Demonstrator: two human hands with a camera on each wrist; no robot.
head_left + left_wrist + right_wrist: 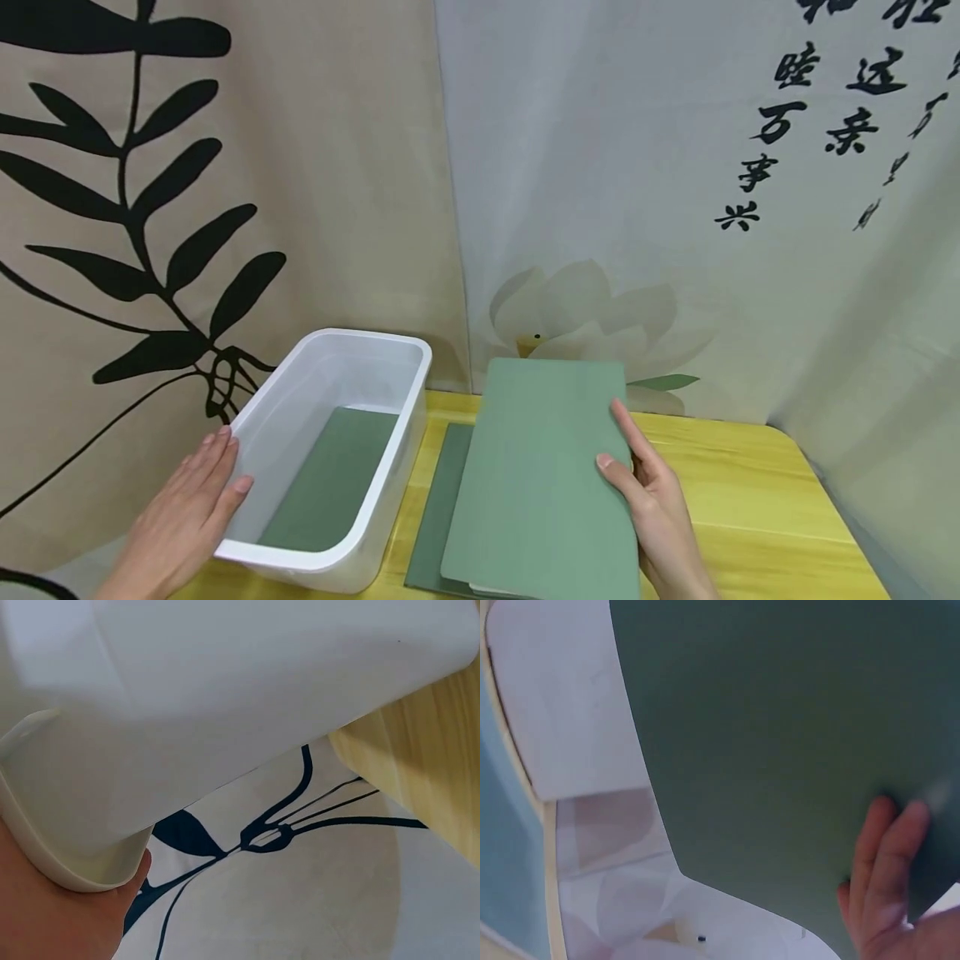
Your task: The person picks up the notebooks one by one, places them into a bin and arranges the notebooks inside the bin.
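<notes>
At lower right of the head view, the right hand (656, 517) pinches the right edge of a light green board (543, 475), thumb on top and fingers behind, holding it tilted up off the table (750, 500). The right wrist view shows what the head view hides: the fingertips (889, 847) pressed flat against the board's (780, 735) darker underside. Beneath the raised board, a dark board (442, 500) lies flat on the table, just beside the bin (360, 508). At lower left, the left hand (183, 521) rests with straight fingers against the white bin's left rim, gripping nothing. The left wrist view shows the bin's (225, 697) outer wall and curled lip from below, skin touching the lip at the lower left corner, and the table edge (427, 750) at right. Only the head view shows inside the bin: another dark sheet (330, 479) lies on its floor. Behind hang a leaf-print cloth (150, 208) and a cloth with a lotus (585, 317).
</notes>
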